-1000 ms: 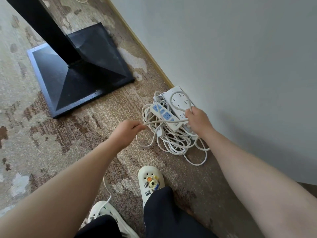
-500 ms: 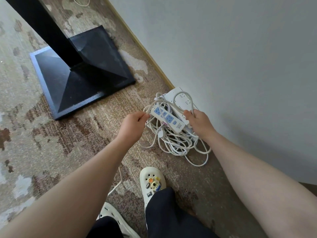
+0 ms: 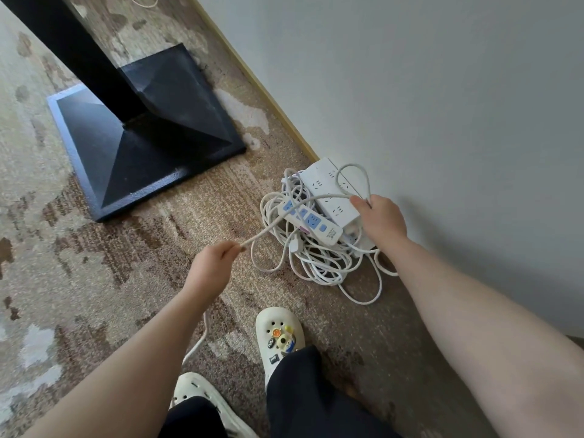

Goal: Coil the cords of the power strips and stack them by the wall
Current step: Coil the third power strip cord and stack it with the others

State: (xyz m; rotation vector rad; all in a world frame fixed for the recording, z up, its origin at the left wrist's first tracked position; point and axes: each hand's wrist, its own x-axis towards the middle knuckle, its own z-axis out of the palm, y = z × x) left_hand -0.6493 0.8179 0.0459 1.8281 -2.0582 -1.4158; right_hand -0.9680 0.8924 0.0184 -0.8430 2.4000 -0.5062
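Patterned carpet met a pale wall at the right, and the power strips lay heaped against it amid loose cord. A tug on the taut length seemed likely to drag the blue-socket strip off the pile or snarl the loops beneath. The right hand pinched a raised loop over the strips; the left hand, nearer and leftward, pinched the same cord, arm extended, with slack trailing toward the shoes.
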